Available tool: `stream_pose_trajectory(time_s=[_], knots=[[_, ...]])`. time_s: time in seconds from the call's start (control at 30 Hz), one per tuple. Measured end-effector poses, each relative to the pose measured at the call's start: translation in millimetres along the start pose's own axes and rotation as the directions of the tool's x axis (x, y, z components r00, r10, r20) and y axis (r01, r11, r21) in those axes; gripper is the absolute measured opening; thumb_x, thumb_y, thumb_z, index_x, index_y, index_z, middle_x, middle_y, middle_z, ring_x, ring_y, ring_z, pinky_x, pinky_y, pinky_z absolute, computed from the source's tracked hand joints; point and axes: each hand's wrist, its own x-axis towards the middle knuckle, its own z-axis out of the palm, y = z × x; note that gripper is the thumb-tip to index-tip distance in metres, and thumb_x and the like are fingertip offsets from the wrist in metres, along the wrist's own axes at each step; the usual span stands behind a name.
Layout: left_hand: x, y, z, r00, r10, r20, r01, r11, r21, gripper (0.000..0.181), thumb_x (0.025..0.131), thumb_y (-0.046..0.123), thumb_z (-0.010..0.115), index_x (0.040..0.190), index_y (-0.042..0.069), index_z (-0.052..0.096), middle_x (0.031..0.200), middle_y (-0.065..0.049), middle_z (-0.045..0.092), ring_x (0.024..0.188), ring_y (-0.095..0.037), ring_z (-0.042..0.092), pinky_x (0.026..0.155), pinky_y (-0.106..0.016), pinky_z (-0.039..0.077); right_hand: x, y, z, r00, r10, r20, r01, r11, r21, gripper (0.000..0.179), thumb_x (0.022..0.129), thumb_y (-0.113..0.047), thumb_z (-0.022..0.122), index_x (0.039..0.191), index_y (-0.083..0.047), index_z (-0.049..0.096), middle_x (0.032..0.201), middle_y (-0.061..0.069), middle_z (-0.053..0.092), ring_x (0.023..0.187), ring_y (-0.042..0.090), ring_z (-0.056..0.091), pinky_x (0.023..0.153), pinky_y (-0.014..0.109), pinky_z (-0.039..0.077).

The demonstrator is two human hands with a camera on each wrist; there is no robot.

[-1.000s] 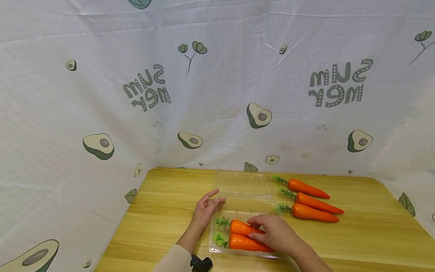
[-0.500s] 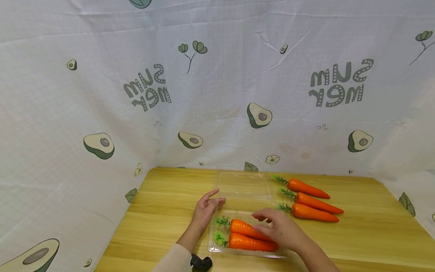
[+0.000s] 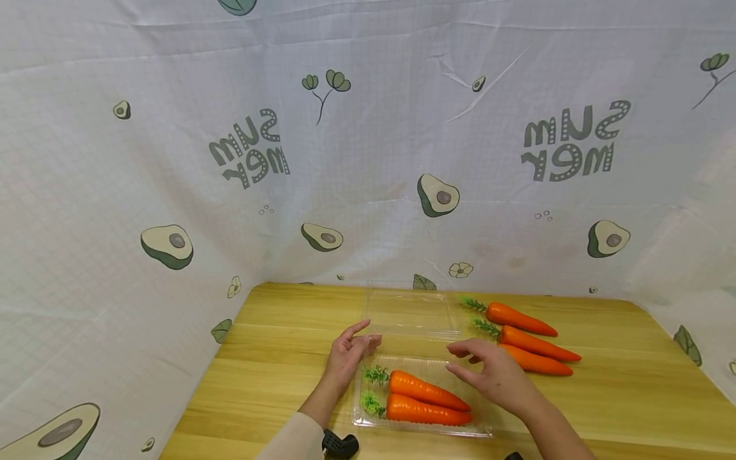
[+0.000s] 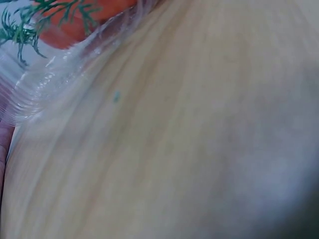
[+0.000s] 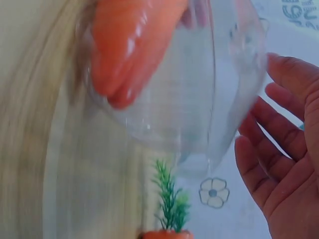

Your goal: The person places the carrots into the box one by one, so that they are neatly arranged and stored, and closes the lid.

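Note:
Two orange carrots, an upper one (image 3: 427,389) and a lower one (image 3: 428,412), lie side by side in a clear plastic clamshell box (image 3: 482,429), green tops to the left. Its clear lid (image 3: 411,312) is folded back flat behind it. My left hand (image 3: 345,358) rests at the box's back left corner, fingers stretched toward the hinge. Above the box's right side my right hand (image 3: 496,374) hovers, thumb and fingers spread apart, holding nothing. The right wrist view shows the carrot tips (image 5: 119,94) inside the box wall, with the right fingers (image 5: 259,164) beside it.
Three more carrots lie right of the box: a back one (image 3: 520,318), a middle one (image 3: 539,344) and a front one (image 3: 540,361), its top hidden by my right hand. A printed white curtain (image 3: 368,160) stands behind the wooden table (image 3: 276,358).
My right hand has let go of the upper carrot in the box and moved up and to the right, uncovering both carrot tips. The left hand has stayed in place.

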Motion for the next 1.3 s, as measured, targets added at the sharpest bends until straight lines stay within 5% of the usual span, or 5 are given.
stream_pose_trajectory(time_s=[0.57,0.87,1.13,1.23,1.3], knots=[[-2.0,1.0,-1.0,1.000,0.009,0.021,-0.009,1.000,0.003,0.047,0.106,0.014,0.052,0.149,-0.002,0.046,0.126,-0.030,0.068,0.122,-0.041,0.066,0.102,-0.036,0.055,-11.7,29,-11,0.982,0.053,-0.184,-0.060,0.998,-0.036,0.026,0.086,-0.020,0.083,0.110,-0.013,0.077,0.106,0.001,0.078,0.091,0.019,0.071,0.075,0.029,0.060],[-2.2,0.9,-1.8,1.000,0.002,0.024,-0.003,1.000,0.014,0.047,0.106,0.015,0.051,0.150,0.001,0.046,0.127,-0.026,0.069,0.122,-0.037,0.067,0.102,-0.033,0.055,-18.9,42,-16,0.971,0.125,-0.205,-0.136,0.990,-0.038,0.028,0.090,-0.025,0.079,0.115,-0.014,0.076,0.114,0.005,0.076,0.102,0.028,0.071,0.076,0.022,0.057],[-2.1,0.8,-1.8,1.000,0.005,0.021,-0.005,1.000,0.011,0.047,0.106,0.015,0.051,0.150,0.000,0.046,0.127,-0.027,0.069,0.121,-0.035,0.068,0.102,-0.034,0.055,-22.6,63,-26,0.956,0.190,-0.224,-0.212,0.974,-0.079,0.033,0.088,-0.033,0.081,0.114,-0.013,0.076,0.117,0.011,0.076,0.111,0.039,0.067,0.082,0.032,0.057],[-2.1,0.8,-1.7,1.000,0.009,0.021,-0.010,1.000,0.012,0.047,0.106,0.016,0.052,0.150,-0.001,0.046,0.127,-0.027,0.069,0.121,-0.037,0.068,0.103,-0.036,0.055,-23.2,74,-32,0.954,0.217,-0.207,-0.236,0.969,-0.076,0.035,0.088,-0.037,0.080,0.115,-0.015,0.077,0.122,0.012,0.075,0.113,0.040,0.066,0.080,0.024,0.052],[-2.1,1.0,-1.6,1.000,0.008,0.021,-0.009,1.000,0.013,0.047,0.106,0.016,0.052,0.150,-0.001,0.046,0.127,-0.028,0.069,0.122,-0.038,0.067,0.103,-0.037,0.055,-24.2,81,-35,0.954,0.243,-0.178,-0.256,0.965,-0.055,0.039,0.089,-0.040,0.078,0.118,-0.014,0.076,0.126,0.015,0.073,0.118,0.043,0.064,0.085,0.029,0.053]])
